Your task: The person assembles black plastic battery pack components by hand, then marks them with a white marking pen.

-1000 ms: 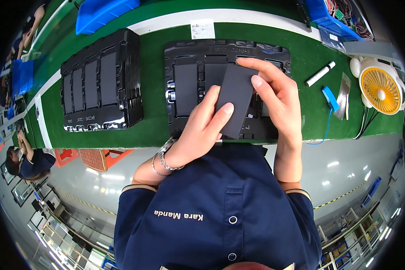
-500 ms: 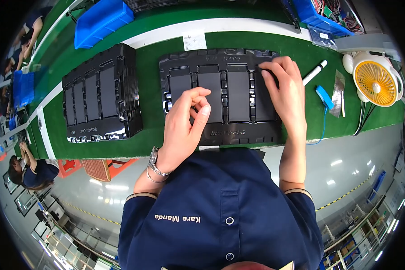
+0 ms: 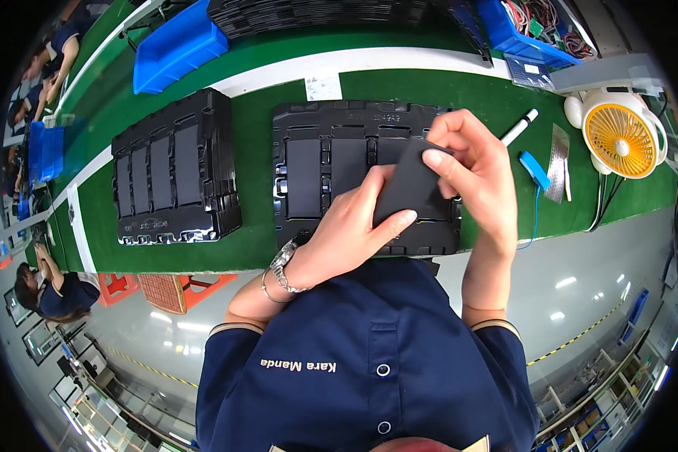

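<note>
A thin, flat dark-grey rectangular panel [image 3: 408, 184] is held tilted above a black plastic tray [image 3: 309, 120]. My right hand [image 3: 476, 169] pinches its upper right corner, thumb on the face and fingers behind. At the lower left edge, my left hand [image 3: 352, 226] grips it, with the thumb in front and the other fingers partly hidden behind it. More dark panels [image 3: 303, 177] lie in the tray's long compartments; the panel and my hands cover the tray's right part. To the left stands a tall stack of similar black trays [image 3: 222, 169], its top one holding panels.
On the green table at right lie a white marker pen [image 3: 521, 126], a blue tool with a cord [image 3: 535, 170] and a small yellow-and-white fan [image 3: 620, 139]. Blue bins [image 3: 179, 49] and one with wires [image 3: 531, 34] stand at the back. Other people work far left.
My right hand has lifted the panel out of the tray's right side and brought it up over the tray. My left hand has moved right and taken hold of it too.
</note>
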